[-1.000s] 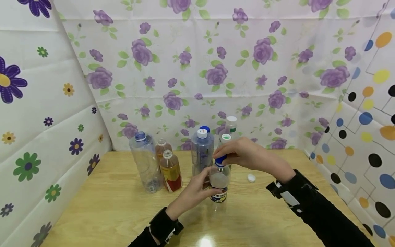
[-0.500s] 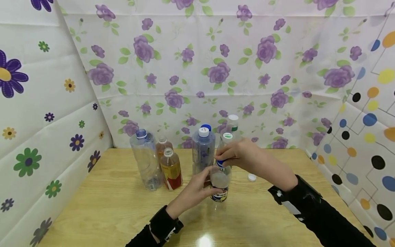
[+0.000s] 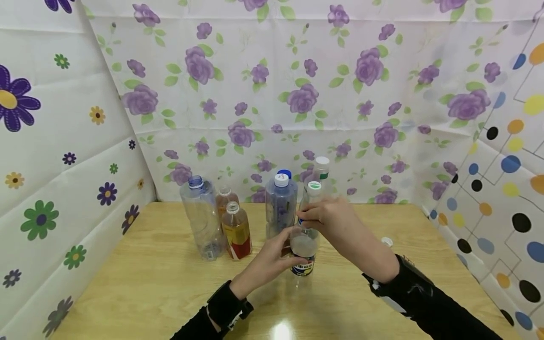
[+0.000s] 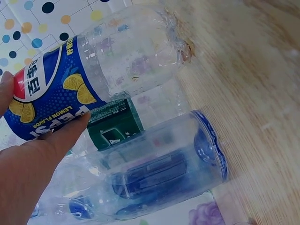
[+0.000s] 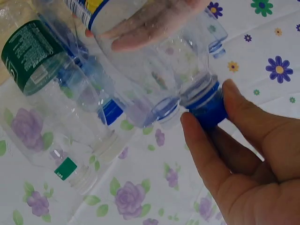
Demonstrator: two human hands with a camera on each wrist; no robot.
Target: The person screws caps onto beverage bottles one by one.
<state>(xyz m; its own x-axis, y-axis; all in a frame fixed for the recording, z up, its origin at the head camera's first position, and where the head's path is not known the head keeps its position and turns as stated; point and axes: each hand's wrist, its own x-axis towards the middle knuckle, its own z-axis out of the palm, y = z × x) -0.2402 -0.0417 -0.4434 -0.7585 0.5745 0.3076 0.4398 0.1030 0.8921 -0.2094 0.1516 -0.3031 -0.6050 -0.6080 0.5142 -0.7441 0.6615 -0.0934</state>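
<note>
My left hand (image 3: pixel 268 259) grips a clear Pepsi lemon-flavor bottle (image 4: pixel 84 89) around its label, thumb toward me. The bottle (image 3: pixel 303 245) stands upright on the table at the middle of the head view. Above it, my right hand (image 3: pixel 337 226) pinches the bottle's blue cap (image 5: pixel 208 110) between thumb and fingers. The cap sits on the bottle mouth; whether its thread is engaged I cannot tell. In the head view the right fingers hide most of the cap.
Behind stand a bluish bottle (image 3: pixel 280 208) with a white cap and clear white-capped bottles (image 3: pixel 321 165). Leftward are an uncapped large bottle (image 3: pixel 201 222) and two uncapped amber-tinted bottles (image 3: pixel 236 236). A loose white cap (image 3: pixel 386 242) lies beyond my right forearm. Patterned cloth (image 3: pixel 272 94) encloses the table.
My right hand has turned on the blue cap, and its forearm has swung lower. A white cap now shows past the forearm; the one seen earlier is covered. My left hand keeps its hold.
</note>
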